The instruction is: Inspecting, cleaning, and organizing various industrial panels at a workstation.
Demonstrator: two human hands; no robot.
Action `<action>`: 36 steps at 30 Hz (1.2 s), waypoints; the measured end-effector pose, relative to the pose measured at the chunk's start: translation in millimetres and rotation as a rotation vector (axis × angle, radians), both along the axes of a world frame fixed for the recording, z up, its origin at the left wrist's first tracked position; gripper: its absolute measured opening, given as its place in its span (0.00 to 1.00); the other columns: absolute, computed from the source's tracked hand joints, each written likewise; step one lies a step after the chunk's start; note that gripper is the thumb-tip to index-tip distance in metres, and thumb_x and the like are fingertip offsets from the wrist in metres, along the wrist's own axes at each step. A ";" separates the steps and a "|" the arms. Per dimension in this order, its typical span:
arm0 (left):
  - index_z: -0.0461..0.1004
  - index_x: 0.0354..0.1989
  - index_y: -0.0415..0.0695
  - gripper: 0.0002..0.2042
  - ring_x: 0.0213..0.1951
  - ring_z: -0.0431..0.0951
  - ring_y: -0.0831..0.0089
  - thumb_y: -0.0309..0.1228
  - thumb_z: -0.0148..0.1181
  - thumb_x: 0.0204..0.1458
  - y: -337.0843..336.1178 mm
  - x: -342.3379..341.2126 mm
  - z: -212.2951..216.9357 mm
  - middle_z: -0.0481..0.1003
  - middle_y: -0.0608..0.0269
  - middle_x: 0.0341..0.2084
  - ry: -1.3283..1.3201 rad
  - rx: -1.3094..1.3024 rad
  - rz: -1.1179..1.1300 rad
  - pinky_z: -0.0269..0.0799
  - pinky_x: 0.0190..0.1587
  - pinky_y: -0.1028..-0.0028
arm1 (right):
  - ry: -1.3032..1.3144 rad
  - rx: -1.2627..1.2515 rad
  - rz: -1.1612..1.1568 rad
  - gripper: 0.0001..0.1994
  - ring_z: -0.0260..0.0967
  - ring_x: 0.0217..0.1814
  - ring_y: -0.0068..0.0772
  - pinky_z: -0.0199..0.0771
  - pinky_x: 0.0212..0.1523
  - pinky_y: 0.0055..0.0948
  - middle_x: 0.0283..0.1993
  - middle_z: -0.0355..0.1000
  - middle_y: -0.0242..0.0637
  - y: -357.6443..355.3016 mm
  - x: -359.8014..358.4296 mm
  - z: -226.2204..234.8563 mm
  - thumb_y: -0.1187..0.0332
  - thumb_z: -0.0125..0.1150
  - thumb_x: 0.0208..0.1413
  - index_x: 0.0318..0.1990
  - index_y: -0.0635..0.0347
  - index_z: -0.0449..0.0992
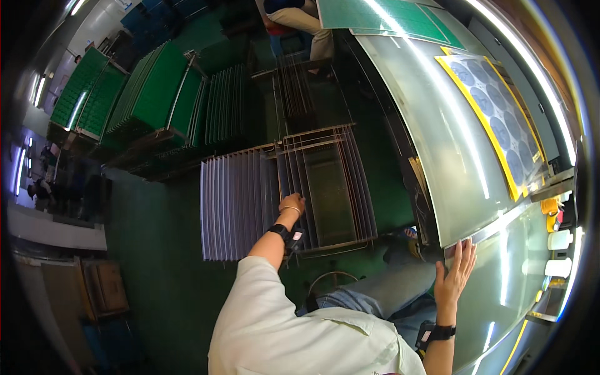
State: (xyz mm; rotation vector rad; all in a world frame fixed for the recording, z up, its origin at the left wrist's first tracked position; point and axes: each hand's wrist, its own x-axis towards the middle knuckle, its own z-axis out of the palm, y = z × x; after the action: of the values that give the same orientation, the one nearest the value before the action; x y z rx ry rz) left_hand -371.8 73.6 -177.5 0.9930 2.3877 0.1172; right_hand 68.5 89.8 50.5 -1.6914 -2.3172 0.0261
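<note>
My left hand (pixel 292 204) reaches down to a floor rack, its fingers closed at the upper edge of a thin panel (pixel 302 181); the fingertips are partly hidden. Left of this hand stand several pale grey-violet sheets (pixel 234 203), upright and closely spaced. To its right, the wire rack (pixel 319 133) bears darker, more widely spaced panels. My right hand (pixel 457 275) lies with its fingers stretched out on the near edge of the glossy work table (pixel 500 281), close to the corner of a large pale sheet (pixel 437 150).
Racks of green panels (pixel 147 94) stand at the far left. A yellow-edged film with dark round patterns (pixel 490 112) lies on the table, with a green panel (pixel 387 15) beyond. White containers (pixel 558 267) line the right side. A seated person (pixel 300 25) is at the top.
</note>
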 end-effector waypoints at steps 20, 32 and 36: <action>0.77 0.34 0.41 0.15 0.41 0.76 0.52 0.38 0.48 0.50 56.0 -16.8 -0.3 0.75 0.45 0.36 0.076 -0.040 -0.125 0.72 0.43 0.60 | -0.053 -0.028 -0.015 0.34 0.40 0.69 0.59 0.41 0.65 0.54 0.66 0.48 0.52 1.2 -12.2 5.6 0.68 0.58 0.43 0.61 0.58 0.56; 0.63 0.13 0.38 0.17 0.15 0.56 0.83 0.32 0.52 0.52 -15.8 -23.9 398.4 0.59 0.69 0.09 -0.348 0.540 -0.292 0.52 0.18 0.77 | 0.817 -0.684 0.141 0.28 0.52 0.64 0.45 0.52 0.61 0.35 0.60 0.57 0.51 20.4 -141.7 -174.5 0.52 0.46 0.57 0.58 0.63 0.59; 0.64 0.14 0.41 0.17 0.14 0.55 0.87 0.31 0.53 0.55 -73.4 -16.4 449.0 0.59 0.75 0.09 -0.457 0.522 -0.178 0.48 0.15 0.83 | 1.254 -1.712 -0.176 0.44 0.43 0.69 0.40 0.43 0.65 0.42 0.66 0.49 0.50 10.6 -207.7 -177.4 0.31 0.32 0.51 0.63 0.61 0.52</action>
State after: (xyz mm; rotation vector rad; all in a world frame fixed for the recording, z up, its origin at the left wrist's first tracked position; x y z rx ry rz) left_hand -388.2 0.2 271.4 1.2433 1.8704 0.8390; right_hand -139.2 100.4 -126.9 -1.3008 -0.8115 2.5854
